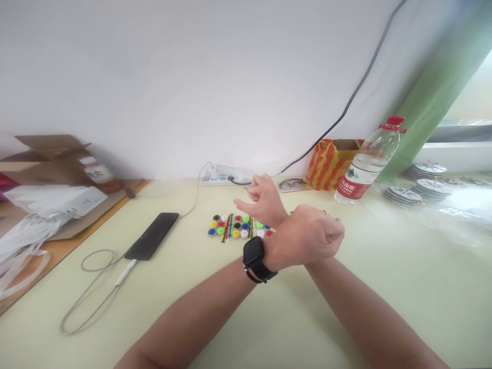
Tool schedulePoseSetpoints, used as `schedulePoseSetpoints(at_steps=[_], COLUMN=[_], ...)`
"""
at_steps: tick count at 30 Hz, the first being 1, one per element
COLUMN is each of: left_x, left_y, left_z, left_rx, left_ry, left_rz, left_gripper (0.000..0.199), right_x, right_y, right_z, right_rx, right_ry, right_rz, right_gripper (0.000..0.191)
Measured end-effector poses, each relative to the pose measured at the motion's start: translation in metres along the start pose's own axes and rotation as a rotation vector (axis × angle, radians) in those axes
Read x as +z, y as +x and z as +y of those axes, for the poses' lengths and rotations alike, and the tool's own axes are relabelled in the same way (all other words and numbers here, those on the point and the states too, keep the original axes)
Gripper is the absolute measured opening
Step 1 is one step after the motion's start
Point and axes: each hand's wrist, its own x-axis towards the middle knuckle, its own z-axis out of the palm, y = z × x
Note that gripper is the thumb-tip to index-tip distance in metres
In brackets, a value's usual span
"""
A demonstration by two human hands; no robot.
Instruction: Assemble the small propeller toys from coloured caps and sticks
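Observation:
My forearms cross at the wrists above the table. My left hand [307, 237], with a black smartwatch [253, 251] on its wrist, points to the right and is closed in a fist. Behind it my right hand [265, 201] points left, its fingers curled in and its thumb stuck out. I see nothing held in either hand. Below and behind the hands lie several small round pieces [237, 225] in red, yellow, blue, green, black and white. Bundles of thin coloured strips [228, 228] lie among them. My hands hide the right part of this group.
A black phone [151, 237] with a white cable [126, 272] lies at left. Beyond are a cardboard box [54, 154], a bottle [100, 175] and white plastic bags [57, 200]. A power strip [219, 177], striped bag [326, 164], water bottle [363, 169] and stacked discs [402, 197] stand behind.

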Motion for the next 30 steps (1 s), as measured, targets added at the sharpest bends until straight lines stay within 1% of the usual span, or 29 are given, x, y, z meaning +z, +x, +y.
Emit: schedulePoseSetpoints(at_steps=[1, 4, 7, 9, 12, 15, 16, 18, 19, 20, 21, 22, 23, 24, 25, 26, 28, 30], left_x=[-0.001, -0.005, -0.007, -0.008, -0.006, -0.007, -0.008, -0.012, -0.014, -0.016, -0.017, -0.018, -0.018, -0.017, -0.016, -0.015, -0.011, -0.008], left_y=[0.0, -0.001, -0.002, -0.002, -0.002, -0.002, -0.002, -0.001, -0.001, 0.0, 0.0, 0.001, 0.001, 0.002, 0.002, 0.001, 0.0, -0.001], left_z=[0.0, 0.0, 0.001, 0.003, 0.004, 0.005, 0.007, 0.014, 0.019, 0.025, 0.031, 0.036, 0.041, 0.045, 0.047, 0.049, 0.05, 0.05], left_rx=[0.01, 0.023, -0.021, -0.057, -0.094, -0.087, -0.076, -0.063, -0.06, -0.067, -0.084, -0.086, -0.082, -0.082, -0.08, -0.087, -0.099, -0.108], left_ry=[-0.008, -0.053, -0.11, -0.154, -0.257, -0.422, -0.48, -0.591, -0.645, -0.697, -0.743, -0.797, -0.852, -0.907, -0.96, -1.005, -1.074, -1.112], left_rz=[-0.017, -0.067, -0.063, -0.043, 0.014, 0.107, 0.123, 0.099, 0.061, 0.026, 0.014, 0.002, -0.021, -0.057, -0.098, -0.138, -0.199, -0.232], left_gripper=[0.035, 0.031, 0.029, 0.029, 0.029, 0.029, 0.029, 0.03, 0.031, 0.032, 0.034, 0.037, 0.04, 0.042, 0.044, 0.046, 0.049, 0.052], right_x=[0.001, 0.005, 0.005, 0.005, 0.003, 0.0, -0.002, -0.005, -0.007, -0.008, -0.01, -0.011, -0.013, -0.015, -0.016, -0.018, -0.019, -0.018], right_y=[0.0, -0.001, -0.004, -0.005, -0.006, -0.006, -0.006, -0.005, -0.005, -0.005, -0.005, -0.005, -0.006, -0.007, -0.008, -0.009, -0.013, -0.017], right_z=[0.002, 0.007, 0.009, 0.007, 0.0, -0.008, -0.011, -0.016, -0.019, -0.021, -0.024, -0.027, -0.031, -0.034, -0.038, -0.042, -0.049, -0.054], right_rx=[0.017, 0.131, 0.18, 0.18, 0.17, 0.169, 0.167, 0.163, 0.166, 0.17, 0.174, 0.179, 0.182, 0.181, 0.185, 0.197, 0.228, 0.23], right_ry=[0.011, 0.064, 0.205, 0.311, 0.437, 0.528, 0.572, 0.72, 0.829, 0.953, 1.081, 1.208, 1.326, 1.431, 1.518, 1.589, 1.674, 1.643], right_rz=[0.016, 0.075, 0.103, 0.101, 0.045, -0.003, -0.037, -0.147, -0.218, -0.306, -0.412, -0.531, -0.665, -0.807, -0.935, -1.039, -1.203, -1.351], right_gripper=[0.056, 0.049, 0.044, 0.04, 0.036, 0.036, 0.037, 0.042, 0.046, 0.048, 0.048, 0.044, 0.035, 0.026, 0.023, 0.026, 0.039, 0.054])
